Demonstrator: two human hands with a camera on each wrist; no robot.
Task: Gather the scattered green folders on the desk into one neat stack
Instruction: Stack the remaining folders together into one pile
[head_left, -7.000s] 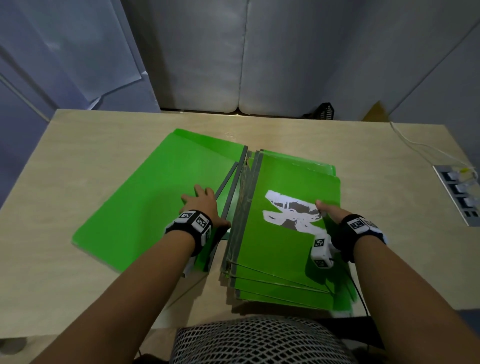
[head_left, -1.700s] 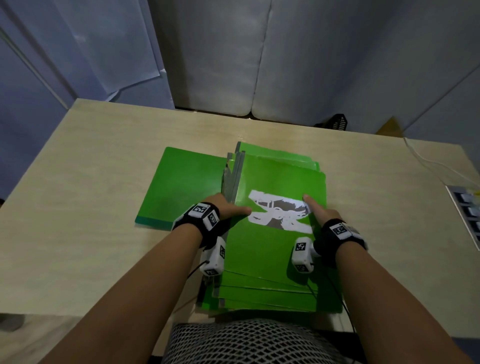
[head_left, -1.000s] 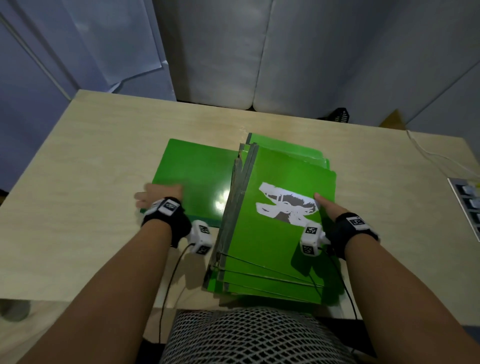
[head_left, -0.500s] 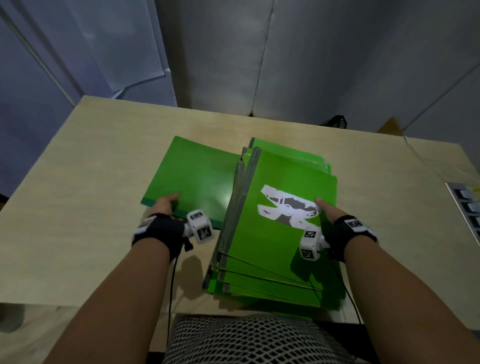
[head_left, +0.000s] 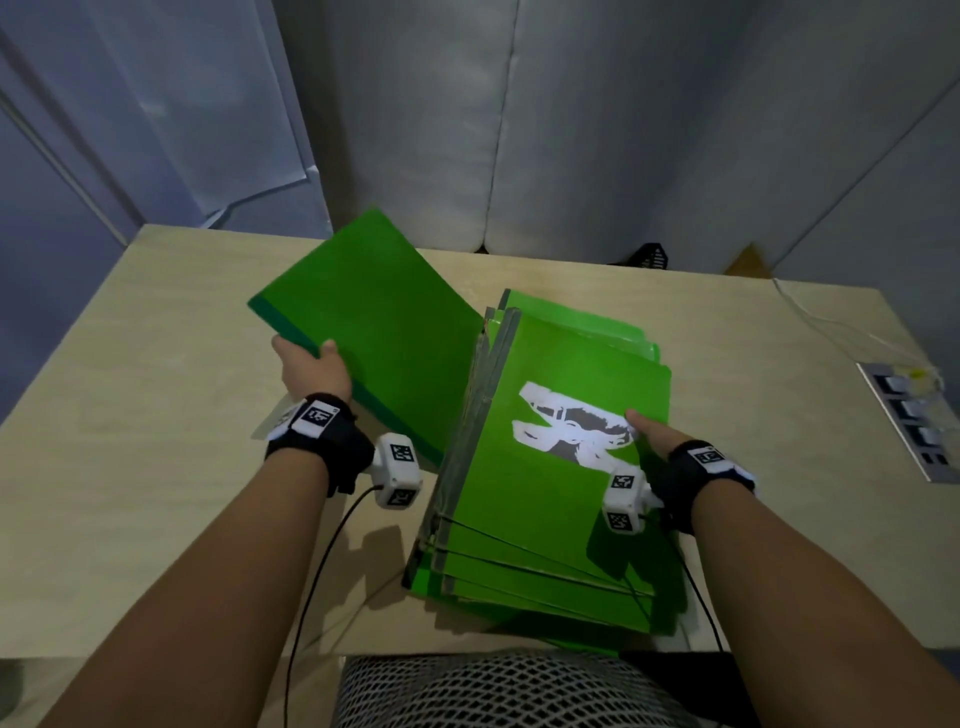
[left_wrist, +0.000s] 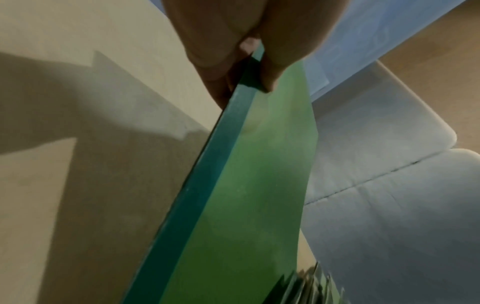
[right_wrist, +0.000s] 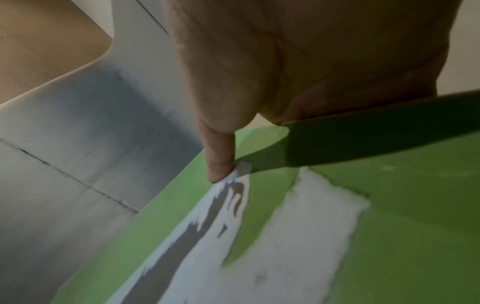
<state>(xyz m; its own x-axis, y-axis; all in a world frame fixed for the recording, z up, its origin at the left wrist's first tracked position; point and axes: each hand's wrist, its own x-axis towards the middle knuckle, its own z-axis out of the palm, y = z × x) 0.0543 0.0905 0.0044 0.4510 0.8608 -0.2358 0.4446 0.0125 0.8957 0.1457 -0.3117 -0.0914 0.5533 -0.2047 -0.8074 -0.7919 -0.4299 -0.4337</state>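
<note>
My left hand (head_left: 307, 358) pinches the near left edge of a single green folder (head_left: 374, 322), thumb on top and fingers beneath. That folder is lifted off the desk and tilts up, left of the stack. In the left wrist view the hand (left_wrist: 253, 67) clamps the folder's dark edge (left_wrist: 233, 164). The stack of green folders (head_left: 545, 530) lies at the centre right, loosely fanned at its near end; its top folder bears a torn white label (head_left: 569, 428). My right hand (head_left: 644, 428) holds the stack's right edge, its thumb (right_wrist: 221, 162) pressing on the label (right_wrist: 285, 246).
The light wooden desk (head_left: 130, 467) has bare surface to the left and beyond the folders. A power strip (head_left: 914, 421) with a white cable (head_left: 815, 322) sits at the right edge. Grey padded panels (head_left: 597, 130) stand behind the desk. A mesh chair (head_left: 493, 691) is at the near edge.
My left hand left the stack, reached to the lone folder on its left, took its near edge and raised it off the desk. My right hand stayed on the stack.
</note>
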